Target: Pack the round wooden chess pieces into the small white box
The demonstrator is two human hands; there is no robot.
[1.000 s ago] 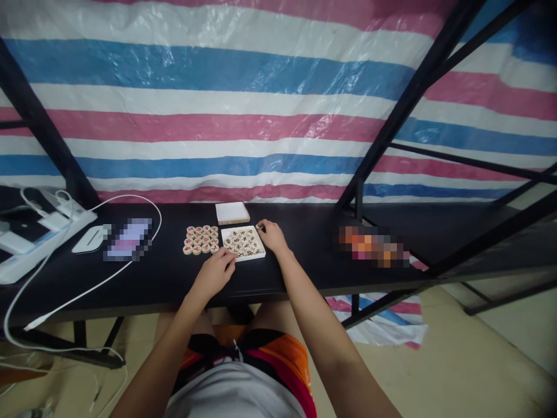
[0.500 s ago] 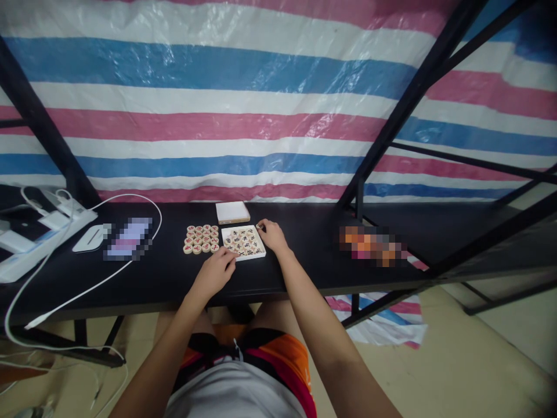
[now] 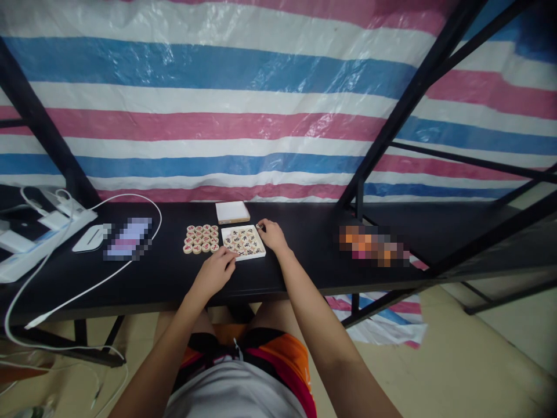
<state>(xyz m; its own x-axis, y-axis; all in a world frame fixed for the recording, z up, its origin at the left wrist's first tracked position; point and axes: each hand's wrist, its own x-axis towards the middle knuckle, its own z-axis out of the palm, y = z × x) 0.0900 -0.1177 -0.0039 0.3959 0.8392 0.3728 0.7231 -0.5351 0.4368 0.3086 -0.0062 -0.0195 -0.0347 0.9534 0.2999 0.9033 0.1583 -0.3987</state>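
Note:
A shallow white box (image 3: 263,247) filled with round Chinese chess pieces marked in black (image 3: 244,238) lies on the black table. My left hand (image 3: 216,270) has its fingers closed at the box's near left corner, with the fingertips over the front edge. Beside the far right corner, my right hand (image 3: 272,237) pinches one Chinese chess piece (image 3: 260,226), mostly covered by the fingers. Left of the box, red-marked pieces (image 3: 201,238) lie in neat rows on the tabletop.
Behind the box sits a white box lid (image 3: 232,212). Farther left are a blurred phone-like object (image 3: 129,238), a white device (image 3: 89,238), a power strip (image 3: 47,241) and a loose white cable (image 3: 87,290). A pixelated object (image 3: 369,245) lies on the right. Striped sheeting (image 3: 226,122) hangs behind.

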